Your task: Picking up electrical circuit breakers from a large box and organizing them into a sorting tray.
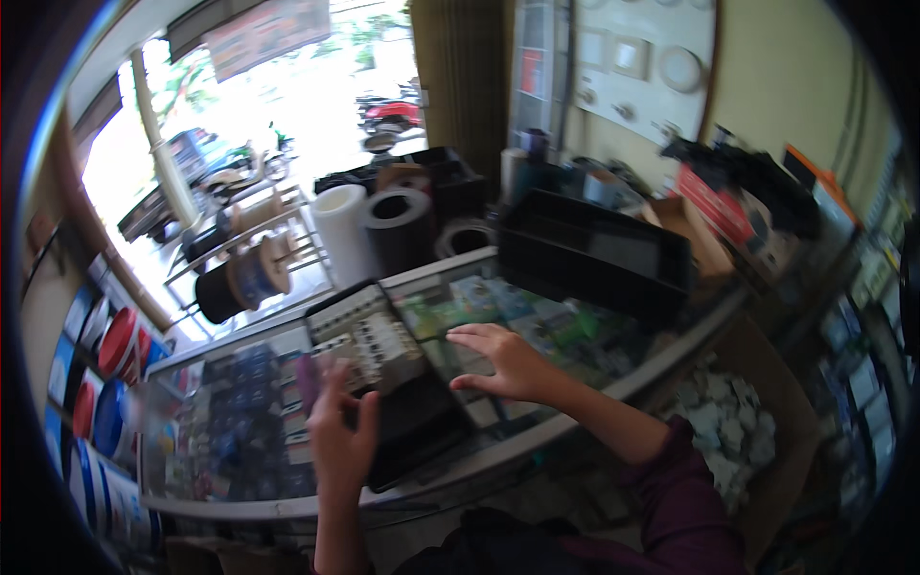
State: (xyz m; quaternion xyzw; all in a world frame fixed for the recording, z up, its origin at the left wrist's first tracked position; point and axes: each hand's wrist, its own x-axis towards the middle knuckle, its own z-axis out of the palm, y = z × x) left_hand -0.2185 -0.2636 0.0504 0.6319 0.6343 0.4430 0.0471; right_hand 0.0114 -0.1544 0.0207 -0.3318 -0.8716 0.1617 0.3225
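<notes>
A long black tray (420,424) lies slantwise on a glass-topped display counter (514,445). Pale, ridged blocks (388,345) in rows fill its far part, too blurred to name closely; the near part shows bare black. At the tray's left edge is my left hand (341,424), smeared by motion, thumb and fingers apart and nothing held. My right hand (507,366) hovers over the glass just right of the tray, fingers spread from the thumb, holding nothing. A purple thing (307,381) shows beside my left hand, partly hidden.
A deep black bin (593,251) stands at the counter's back right. Behind the counter are white (341,230) and black (397,233) rolls and a cable spool (248,280). An open carton (780,431) of pale pieces sits to my right; paint pails (118,341) stand left.
</notes>
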